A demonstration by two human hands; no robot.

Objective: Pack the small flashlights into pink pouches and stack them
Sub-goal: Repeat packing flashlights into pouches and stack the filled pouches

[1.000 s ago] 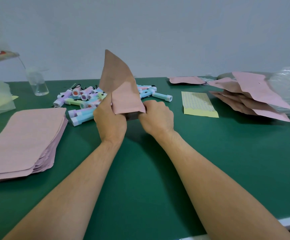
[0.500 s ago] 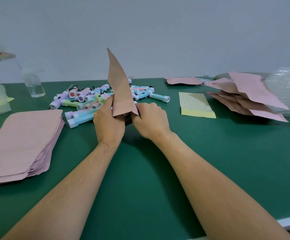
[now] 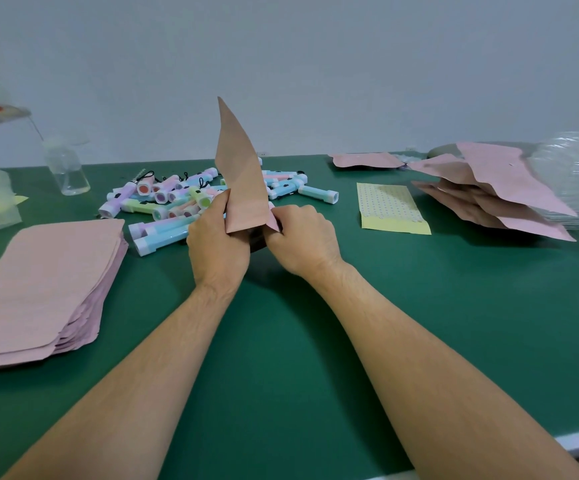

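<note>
Green desk (image 3: 315,341), plain pale wall behind. Pink pouch (image 3: 243,188) held upright above desk centre, long axis near vertical, pointed corner up, lower end between hands. Left hand (image 3: 217,247) grips lower left edge, fingers curled round it. Right hand (image 3: 303,239) pinches lower right corner, fingers curled. Pastel flashlights (image 3: 177,199) heaped just behind, lying flat at mixed angles. Flat pouch stack (image 3: 38,282) at left. Looser pouch pile (image 3: 495,192) far right. Yellow dotted sheet (image 3: 390,209) between pile and hands.

The left hand (image 3: 217,244) and right hand (image 3: 303,242) are bare, and both forearms are uncovered, faintly veined.
</note>
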